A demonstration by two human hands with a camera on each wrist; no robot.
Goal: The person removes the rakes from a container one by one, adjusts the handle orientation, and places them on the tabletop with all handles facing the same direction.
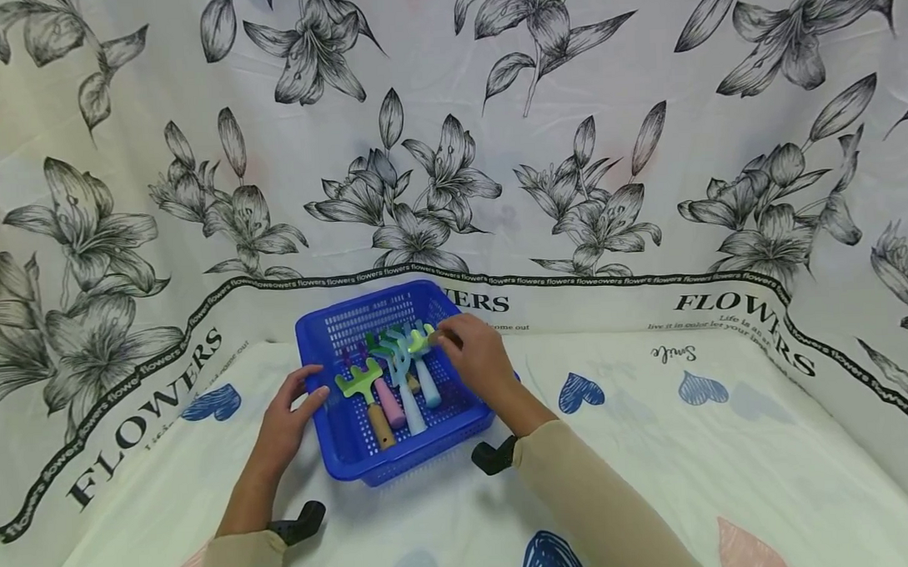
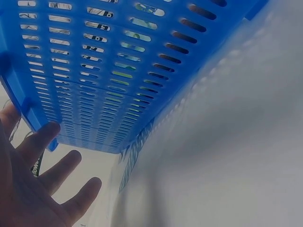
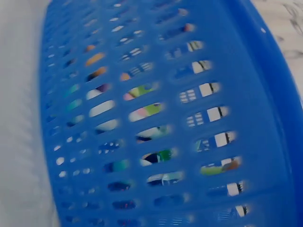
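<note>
My right hand (image 1: pixel 473 354) is over the back right part of a blue plastic basket (image 1: pixel 422 456), thumb and fingers pinching the handle end of a small light green hand rake (image 1: pixel 420 340). My left hand (image 1: pixel 287 410) touches the basket's left rim with its fingertips; in the left wrist view that hand's fingers (image 2: pixel 59 171) are spread beside the basket's slotted wall. Inside the basket lie a light green hand fork (image 1: pixel 363 383) with a wooden handle, a pink-handled tool (image 1: pixel 389 402), a light blue rake (image 1: pixel 406 381) and dark green heads partly hidden under the others.
The basket stands on a white cloth (image 1: pixel 618 478) printed with hearts, slightly turned. Behind it hangs a white curtain (image 1: pixel 604 78) with black line-drawn flowers. Black wrist mounts (image 1: pixel 300 522) sit at both wrists.
</note>
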